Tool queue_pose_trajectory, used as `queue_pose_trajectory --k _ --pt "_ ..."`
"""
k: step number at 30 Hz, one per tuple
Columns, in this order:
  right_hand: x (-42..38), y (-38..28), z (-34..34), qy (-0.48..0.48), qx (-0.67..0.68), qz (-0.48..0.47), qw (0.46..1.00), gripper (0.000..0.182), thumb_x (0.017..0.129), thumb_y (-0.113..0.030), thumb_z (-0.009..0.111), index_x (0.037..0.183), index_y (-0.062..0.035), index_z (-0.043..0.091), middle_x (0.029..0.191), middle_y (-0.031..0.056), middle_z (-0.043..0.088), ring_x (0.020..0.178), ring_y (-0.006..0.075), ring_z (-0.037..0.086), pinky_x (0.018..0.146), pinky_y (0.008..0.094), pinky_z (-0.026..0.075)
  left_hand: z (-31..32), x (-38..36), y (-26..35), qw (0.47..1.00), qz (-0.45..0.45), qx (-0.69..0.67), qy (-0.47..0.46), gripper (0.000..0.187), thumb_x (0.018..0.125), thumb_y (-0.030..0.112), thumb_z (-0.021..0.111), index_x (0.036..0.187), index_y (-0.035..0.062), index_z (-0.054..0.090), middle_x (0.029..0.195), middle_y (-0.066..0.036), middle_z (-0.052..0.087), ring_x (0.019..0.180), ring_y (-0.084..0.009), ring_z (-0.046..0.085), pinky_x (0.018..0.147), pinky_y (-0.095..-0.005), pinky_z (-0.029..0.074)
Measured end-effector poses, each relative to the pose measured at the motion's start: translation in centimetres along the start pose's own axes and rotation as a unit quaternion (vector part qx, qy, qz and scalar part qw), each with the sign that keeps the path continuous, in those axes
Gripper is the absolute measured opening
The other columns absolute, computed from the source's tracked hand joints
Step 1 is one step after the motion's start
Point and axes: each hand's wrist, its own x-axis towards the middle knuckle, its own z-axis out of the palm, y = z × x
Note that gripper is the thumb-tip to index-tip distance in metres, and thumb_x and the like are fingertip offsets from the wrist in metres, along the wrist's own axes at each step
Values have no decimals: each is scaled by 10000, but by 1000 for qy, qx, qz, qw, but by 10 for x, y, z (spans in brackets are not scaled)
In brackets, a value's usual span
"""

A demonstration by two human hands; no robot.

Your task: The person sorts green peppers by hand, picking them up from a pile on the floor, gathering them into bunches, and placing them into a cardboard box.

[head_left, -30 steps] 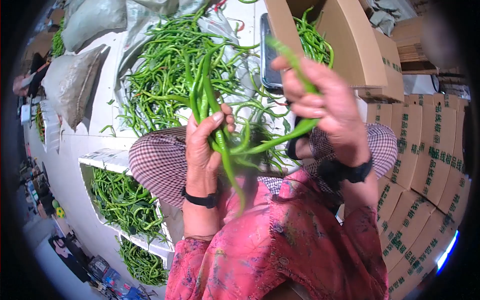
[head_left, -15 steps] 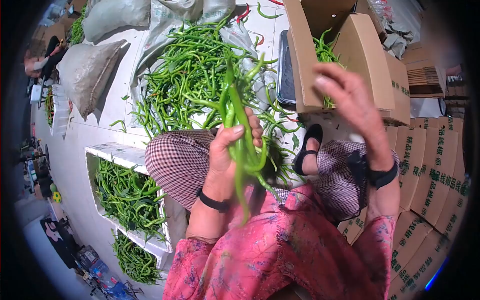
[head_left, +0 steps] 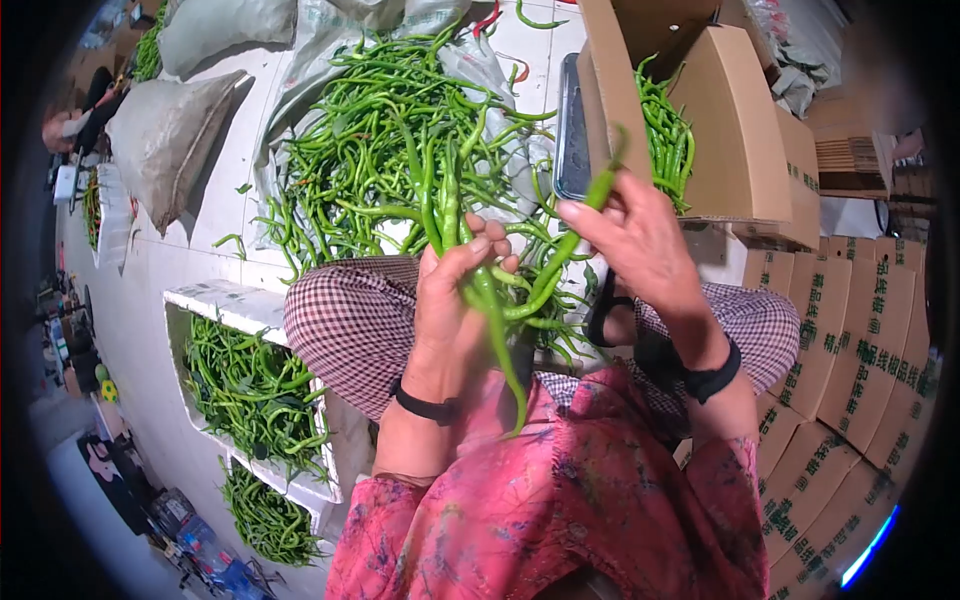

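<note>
My left hand (head_left: 448, 290) is wrapped round a small bunch of long green chili peppers (head_left: 500, 345), whose ends stick out above and below the fist. To its right, my right hand (head_left: 645, 245) pinches one long green chili pepper (head_left: 566, 248) between thumb and fingers. That pepper slants down toward the bunch, its upper end blurred. Beyond both hands, a big heap of green chili peppers (head_left: 370, 150) lies on pale plastic sacking. More green chili peppers (head_left: 665, 135) fill part of an open cardboard box (head_left: 740, 130) near my right hand.
A dark tray-like object (head_left: 572, 135) lies beside the box. White foam boxes (head_left: 225, 297) of green peppers stand at left. Stuffed sacks (head_left: 170, 140) rest at upper left, where another person (head_left: 85, 120) sits. Flattened printed cartons (head_left: 850, 350) are stacked at right. Red peppers (head_left: 487, 18) lie behind the heap.
My right hand has come down and left from beside the cardboard box, and now grips a pepper near the bunch. The left hand keeps its bunch, slightly lower.
</note>
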Motion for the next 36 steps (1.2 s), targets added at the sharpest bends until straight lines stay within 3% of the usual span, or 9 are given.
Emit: queue_pose_trajectory --k 4,9,14,16,18,23,27,29,36 --pt "-29 32 -11 52 119 96 987 162 881 -138 666 835 -40 546 665 -38 511 549 36 470 473 204 365 6 -3 5 998 26 33 -45 385 842 20 594 1210 7 482 951 -96 583 783 -159 565 674 -294 508" --pt "-46 19 -1 289 164 -62 941 136 901 -63 637 862 -28 512 712 18 549 544 43 473 500 194 400 10 -2 0 946 11 323 -20 464 815 83 678 1220 -15 473 866 -49 574 668 -103 550 610 -232 479" --pt "-57 9 -33 365 30 -135 921 117 888 -22 618 870 -30 503 785 40 581 573 61 496 512 199 408 3 3 9 976 88 185 75 387 857 61 629 1204 -16 475 841 -47 546 645 -98 550 538 -209 482" --pt "-69 9 -37 311 -59 -33 948 143 846 -18 648 825 -49 510 768 43 577 553 98 498 488 239 426 -1 5 14 978 144 126 87 372 868 42 610 1209 -17 473 844 -44 535 669 -97 536 557 -203 478" --pt "-71 32 -41 118 -388 -209 890 157 736 -54 703 711 -61 548 697 90 534 520 201 514 483 329 451 9 0 14 977 138 128 96 351 876 31 596 1203 -16 477 847 -43 536 691 -98 525 574 -197 473" --pt "-69 33 -9 68 -189 -104 974 196 762 -167 750 777 -30 610 709 86 561 560 212 546 524 347 463 -5 9 3 975 105 183 71 392 873 118 647 1205 17 465 858 -41 539 713 -124 544 512 -275 513" --pt "-46 23 28 -44 -187 -295 936 168 795 -100 720 871 2 609 706 57 576 589 87 525 553 259 439 7 8 -5 992 61 111 5 371 902 105 621 1229 10 474 931 -77 588 804 -148 581 719 -258 515" --pt "-40 27 46 -178 -75 1 981 170 835 -89 695 929 3 588 732 60 599 614 70 530 551 258 440 6 6 -5 990 59 124 18 391 902 124 629 1240 4 472 943 -83 611 828 -154 593 724 -275 521" --pt "-21 40 22 -193 208 151 947 234 921 -148 549 1090 9 509 786 40 593 624 112 546 556 261 444 -5 9 -1 998 48 48 -3 376 934 189 600 1251 3 517 1133 -144 640 1053 -239 627 842 -326 548"
